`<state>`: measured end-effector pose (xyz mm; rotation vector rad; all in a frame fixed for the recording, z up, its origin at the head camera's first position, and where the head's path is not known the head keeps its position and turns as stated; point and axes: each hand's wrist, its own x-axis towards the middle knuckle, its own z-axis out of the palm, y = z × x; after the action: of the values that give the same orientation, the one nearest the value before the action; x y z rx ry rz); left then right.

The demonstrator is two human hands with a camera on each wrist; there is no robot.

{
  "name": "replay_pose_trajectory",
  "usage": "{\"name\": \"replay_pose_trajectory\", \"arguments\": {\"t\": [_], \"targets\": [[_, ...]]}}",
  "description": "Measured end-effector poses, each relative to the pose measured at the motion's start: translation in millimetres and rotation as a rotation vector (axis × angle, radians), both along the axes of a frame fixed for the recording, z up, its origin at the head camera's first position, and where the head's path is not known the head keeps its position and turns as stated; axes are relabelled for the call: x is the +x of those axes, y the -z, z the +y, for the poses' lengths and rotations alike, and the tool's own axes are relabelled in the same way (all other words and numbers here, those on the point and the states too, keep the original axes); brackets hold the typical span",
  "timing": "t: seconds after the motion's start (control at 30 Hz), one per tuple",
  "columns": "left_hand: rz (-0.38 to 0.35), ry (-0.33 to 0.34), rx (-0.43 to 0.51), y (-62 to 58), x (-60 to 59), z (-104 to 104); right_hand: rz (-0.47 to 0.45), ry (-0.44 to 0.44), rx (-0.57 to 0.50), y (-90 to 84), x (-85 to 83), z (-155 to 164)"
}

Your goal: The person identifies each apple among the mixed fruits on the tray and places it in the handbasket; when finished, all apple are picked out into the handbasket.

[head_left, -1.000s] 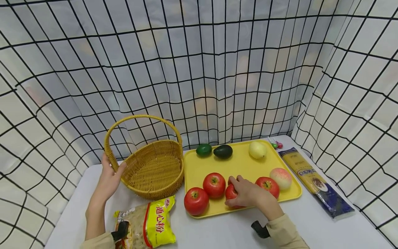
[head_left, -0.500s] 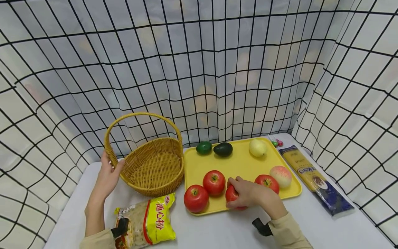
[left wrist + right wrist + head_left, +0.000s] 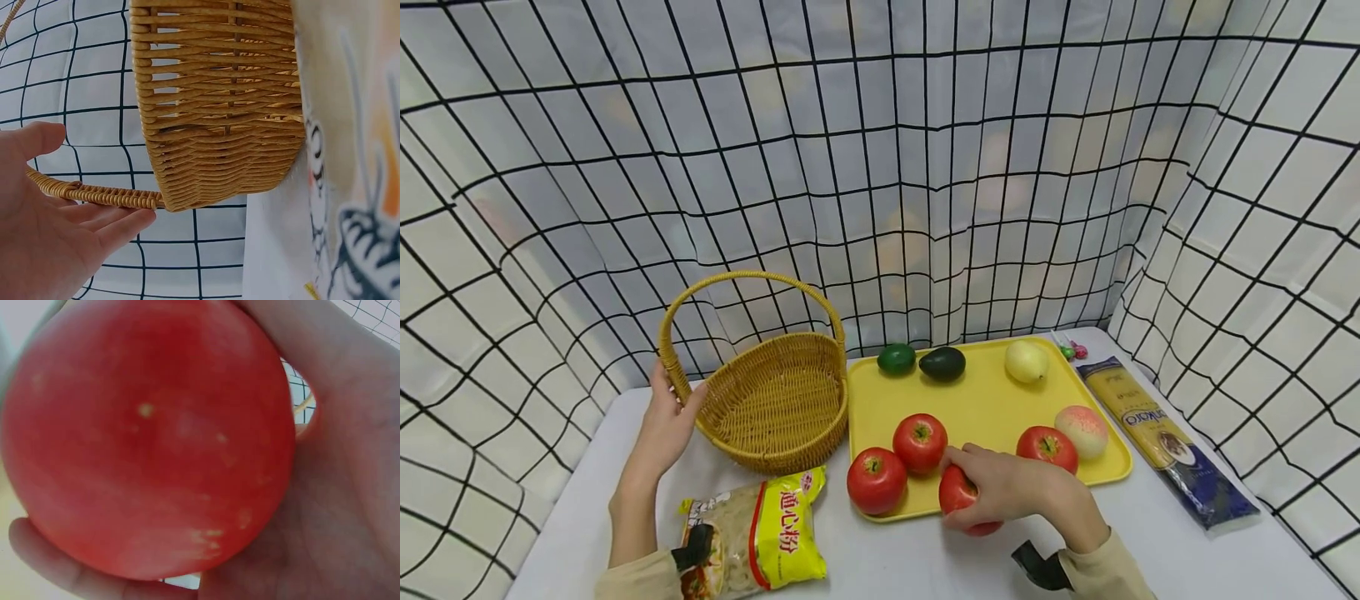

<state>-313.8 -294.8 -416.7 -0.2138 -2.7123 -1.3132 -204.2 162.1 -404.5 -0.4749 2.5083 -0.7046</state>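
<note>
Red apple (image 3: 957,492), lower centre: our right hand (image 3: 1006,487) grips it, and it has just shifted over the one tray's (image 3: 973,410) lower edge, seemingly lifting. Left of centre, our left hand (image 3: 664,433) touches the handle (image 3: 112,195) of one basket (image 3: 775,404), fingers relaxed. We count three other apples (image 3: 876,481), two green fruits (image 3: 942,364), one pale-yellow fruit (image 3: 1026,362), one peach (image 3: 1082,431), two packets (image 3: 788,533).

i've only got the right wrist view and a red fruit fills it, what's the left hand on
Observer: The left hand is at the handle of the wicker basket, its fingers touching it.
Operator: ok and what's under the red one
Observer: In the head view the held apple overlaps the near edge of the yellow tray; whether they touch is hidden.
Operator: any neighbour on its left
Observer: Yes, another red apple sits on the tray, slightly farther from the person.
</note>
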Motion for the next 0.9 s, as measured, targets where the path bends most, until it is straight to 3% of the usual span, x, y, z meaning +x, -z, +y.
{"name": "replay_pose_trajectory", "arguments": {"t": [0.17,0.33,0.5,0.67,0.83,0.9], "targets": [[0.002,0.026,0.011,-3.3,-2.1,2,0.068,0.010,-0.016,-2.1,2.3,-3],[-0.086,0.087,0.097,-6.4,0.7,-1,0.228,0.025,0.010,-4.6,0.8,-20],[-0.156,0.092,0.148,-6.4,1.0,-4,0.365,-0.037,0.044,-13.9,-13.2,-49],[-0.141,0.094,0.164,-10.3,1.1,-7,0.441,-0.179,0.036,-30.5,-48.0,-96],[-0.130,0.103,0.184,-11.1,4.4,-6,0.330,-0.281,-0.106,-45.6,-89.0,-140],[-0.138,0.096,0.187,-10.6,5.5,-5,0.312,-0.314,-0.105,-49.3,-104.2,-157]]}}
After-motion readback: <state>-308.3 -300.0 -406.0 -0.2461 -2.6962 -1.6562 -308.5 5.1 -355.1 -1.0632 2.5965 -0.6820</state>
